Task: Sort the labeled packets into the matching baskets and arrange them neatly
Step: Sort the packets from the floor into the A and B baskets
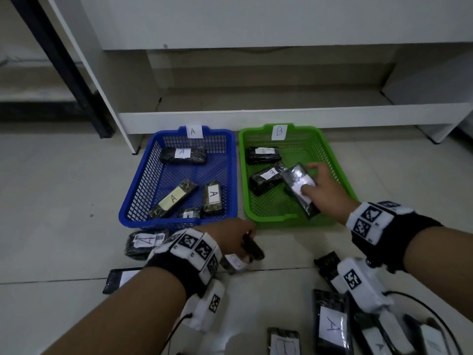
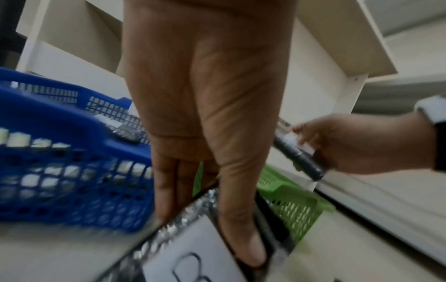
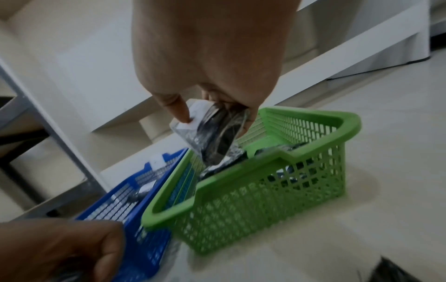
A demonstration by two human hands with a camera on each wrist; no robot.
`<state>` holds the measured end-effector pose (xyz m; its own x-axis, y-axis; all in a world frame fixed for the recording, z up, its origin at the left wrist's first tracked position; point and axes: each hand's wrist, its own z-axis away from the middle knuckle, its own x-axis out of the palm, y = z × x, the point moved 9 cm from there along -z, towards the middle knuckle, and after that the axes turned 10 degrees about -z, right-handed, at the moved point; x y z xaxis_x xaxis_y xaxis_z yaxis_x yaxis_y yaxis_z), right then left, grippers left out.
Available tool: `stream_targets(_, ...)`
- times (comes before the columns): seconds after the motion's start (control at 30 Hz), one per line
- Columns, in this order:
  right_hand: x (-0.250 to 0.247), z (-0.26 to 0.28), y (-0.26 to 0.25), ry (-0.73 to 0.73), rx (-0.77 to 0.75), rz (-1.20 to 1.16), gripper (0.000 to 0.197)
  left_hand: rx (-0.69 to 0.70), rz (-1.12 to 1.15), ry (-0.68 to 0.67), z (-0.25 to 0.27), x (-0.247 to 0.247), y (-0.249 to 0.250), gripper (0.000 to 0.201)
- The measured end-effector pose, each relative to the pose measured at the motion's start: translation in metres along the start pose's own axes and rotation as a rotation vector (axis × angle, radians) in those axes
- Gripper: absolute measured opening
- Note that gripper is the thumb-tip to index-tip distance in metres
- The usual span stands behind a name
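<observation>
A blue basket [image 1: 230, 175] tagged A holds several dark packets labeled A. Beside it on the right, a green basket [image 1: 340, 175] tagged B holds two packets labeled B. My right hand [image 1: 320, 190] grips a dark packet [image 1: 298, 187] with a white label above the green basket, thumb on the label [image 3: 193, 118]. My left hand [image 1: 238, 242] pinches another packet [image 1: 253, 248] on the floor just in front of the baskets; in the left wrist view its white label [image 2: 193, 253] shows a B.
Loose packets lie on the tiled floor: one labeled A [image 1: 143, 242] left of my left wrist, one [image 1: 120, 278] under my left forearm, and several [image 1: 332, 324] at the lower right. A white shelf unit [image 1: 256, 116] stands right behind the baskets.
</observation>
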<state>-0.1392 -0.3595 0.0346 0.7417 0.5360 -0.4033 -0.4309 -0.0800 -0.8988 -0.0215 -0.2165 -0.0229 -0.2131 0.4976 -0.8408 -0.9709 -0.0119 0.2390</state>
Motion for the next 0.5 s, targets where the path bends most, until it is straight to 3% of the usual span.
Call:
stream_targets(0.13, -0.034, -0.019, 0.000, 0.180, 0.021, 0.001, 0.053, -0.022, 0.411, 0.067, -0.007, -0.041, 0.006, 0.039)
stream_targets(0.27, -0.041, -0.028, 0.007, 0.210, 0.014, 0.035, 0.061, -0.084, 0.809, 0.318, -0.020, -0.080, -0.008, 0.025)
stream_targets(0.4, -0.026, -0.031, 0.024, 0.147, 0.023, 0.101, 0.056, -0.185, 0.802, 0.575, -0.032, -0.097, -0.023, 0.021)
stream_targets(0.5, -0.013, -0.033, 0.042, 0.084, 0.053, 0.154, 0.049, -0.242, 0.699, 0.660, -0.046, -0.093, -0.024, 0.020)
